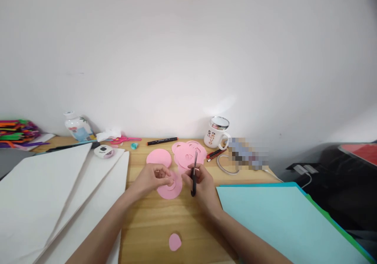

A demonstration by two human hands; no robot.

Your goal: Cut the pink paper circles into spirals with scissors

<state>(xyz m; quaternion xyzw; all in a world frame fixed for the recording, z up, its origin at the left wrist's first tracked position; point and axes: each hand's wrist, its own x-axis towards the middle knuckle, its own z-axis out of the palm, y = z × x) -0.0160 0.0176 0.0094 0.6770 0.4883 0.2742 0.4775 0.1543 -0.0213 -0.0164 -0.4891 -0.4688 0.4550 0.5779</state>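
While white sheets (pixel 108 201) lie at our left side, our left hand (pixel 154 176) bends its fingers at a pink paper disc (pixel 170 194), which is between our hands; whether it pinches this disc, we cannot tell. Next, our right hand (pixel 204 186) grips black-handled scissors (pixel 193 183); farther right lie light-blue sheets (pixel 265 209).

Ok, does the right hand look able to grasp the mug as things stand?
Probably not yet: the right hand already holds a black-handled tool. The pens before the mug lie low, so they should hardly block it.
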